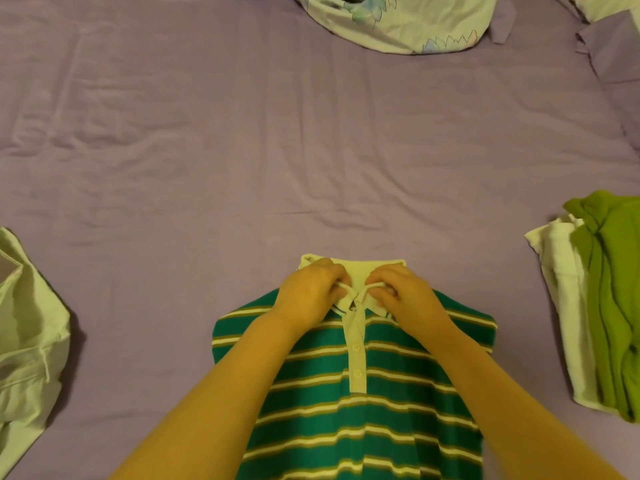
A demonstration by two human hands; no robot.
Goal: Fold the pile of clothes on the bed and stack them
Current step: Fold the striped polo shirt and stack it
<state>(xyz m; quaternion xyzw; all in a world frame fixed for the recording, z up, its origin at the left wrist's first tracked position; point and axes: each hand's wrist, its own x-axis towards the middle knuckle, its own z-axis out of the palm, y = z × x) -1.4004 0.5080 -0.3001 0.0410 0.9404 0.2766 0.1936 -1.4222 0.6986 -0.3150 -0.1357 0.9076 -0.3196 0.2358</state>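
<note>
Lying flat at 6 o'clock, striped polo (363, 403) collar (360, 271) is pinched by left hand (311, 294) and right hand (403, 294), fingers curled.

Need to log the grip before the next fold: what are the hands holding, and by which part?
Both hold the striped polo shirt by its white collar: the left hand pinches the left collar tip, the right hand the right tip.

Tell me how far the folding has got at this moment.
Done: apparently a green garment lying on a white garment, roughly stacked at the right. In hand: a green, white-striped polo shirt, front up with its sleeves out of sight; the left hand and right hand pinch its pale collar. Left: a crumpled pale garment at the left, and a floral white cloth at the far edge.
</note>
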